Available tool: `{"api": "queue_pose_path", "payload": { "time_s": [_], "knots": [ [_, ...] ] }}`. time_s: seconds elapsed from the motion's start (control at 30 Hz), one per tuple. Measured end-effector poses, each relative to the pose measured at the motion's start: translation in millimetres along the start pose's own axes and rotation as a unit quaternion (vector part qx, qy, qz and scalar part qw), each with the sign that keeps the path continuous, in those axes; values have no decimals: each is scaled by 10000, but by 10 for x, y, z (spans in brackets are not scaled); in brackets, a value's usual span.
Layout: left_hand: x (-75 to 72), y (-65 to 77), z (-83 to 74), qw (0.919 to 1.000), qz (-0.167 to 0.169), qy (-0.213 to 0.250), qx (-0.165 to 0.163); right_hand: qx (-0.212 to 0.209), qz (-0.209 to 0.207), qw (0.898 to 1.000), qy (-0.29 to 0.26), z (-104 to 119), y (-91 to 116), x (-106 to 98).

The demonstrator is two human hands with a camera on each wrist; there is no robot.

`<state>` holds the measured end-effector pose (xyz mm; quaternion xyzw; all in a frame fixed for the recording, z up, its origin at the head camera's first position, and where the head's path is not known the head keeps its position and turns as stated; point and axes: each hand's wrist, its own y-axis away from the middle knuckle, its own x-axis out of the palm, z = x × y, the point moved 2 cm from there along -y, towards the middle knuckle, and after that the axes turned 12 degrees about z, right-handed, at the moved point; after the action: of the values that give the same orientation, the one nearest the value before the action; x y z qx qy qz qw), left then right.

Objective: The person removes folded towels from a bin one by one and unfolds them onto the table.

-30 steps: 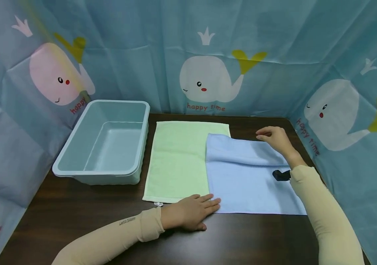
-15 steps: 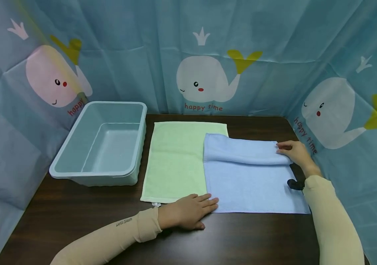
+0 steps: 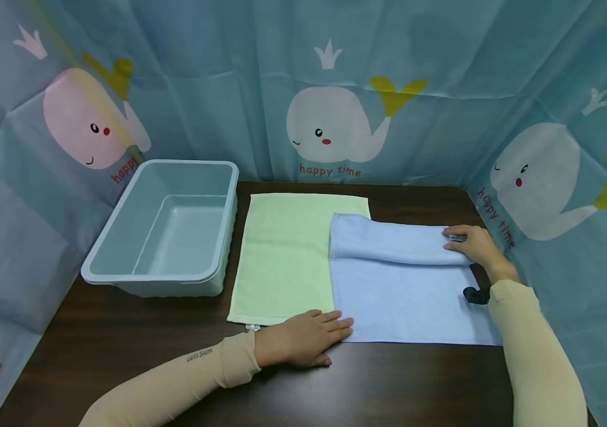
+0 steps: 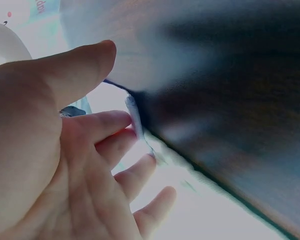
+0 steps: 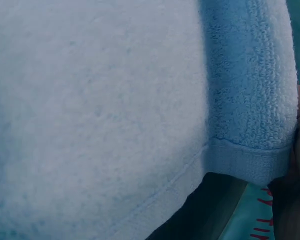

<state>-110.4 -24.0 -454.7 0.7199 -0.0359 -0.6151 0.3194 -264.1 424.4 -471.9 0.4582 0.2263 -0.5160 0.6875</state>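
A light blue towel (image 3: 405, 302) lies on the table, its far part folded over into a flap and its left side overlapping a pale green towel (image 3: 287, 261). My left hand (image 3: 303, 339) rests with spread, straight fingers on the near left corner of the blue towel. In the left wrist view the same hand (image 4: 80, 145) appears from the palm side. At the flap's right end my right hand (image 3: 476, 246) pinches the blue towel near its edge, and a small printed tag (image 3: 457, 238) shows between thumb and fingers. The right wrist view shows the towel's hemmed edge (image 5: 250, 160) close up.
An open pale blue-green plastic bin (image 3: 122, 279) stands on the left of the dark wooden table (image 3: 389, 385). Curtains (image 3: 218, 107) printed with whales hang behind and on both sides. A black strap end (image 3: 476, 295) hangs from the right wrist.
My right hand has moved right and nearer, from above the towel's far edge to the flap's right end. The tag has come into view between its fingers. My left hand stays put.
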Motion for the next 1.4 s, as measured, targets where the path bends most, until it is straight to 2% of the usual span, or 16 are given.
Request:
{"api": "queue_pose_path", "payload": {
  "time_s": [0.23,0.53,0.77,0.97,1.13,1.27,1.4],
  "knots": [
    [-7,-22,46,9999,-124,71,61,-215,-117,9996,100,-32,-30,28],
    [-10,-51,109,9989,-274,279,271,-129,-56,9999,-50,-76,-52,87],
    [-8,-48,116,9989,-226,283,286,-16,35,9988,-479,-82,-66,105],
    [-28,-39,127,9987,-301,251,314,-95,-68,9992,-392,-40,-99,131],
    [-51,-68,144,9955,-766,361,421,-108,-17,9993,-355,-8,-100,141],
    [-55,-116,157,9887,-1255,583,575,-35,92,9993,-351,1,-98,136],
    [-33,-178,154,9825,-1563,713,723,4,156,9993,-328,-7,-101,137]
  ]
}}
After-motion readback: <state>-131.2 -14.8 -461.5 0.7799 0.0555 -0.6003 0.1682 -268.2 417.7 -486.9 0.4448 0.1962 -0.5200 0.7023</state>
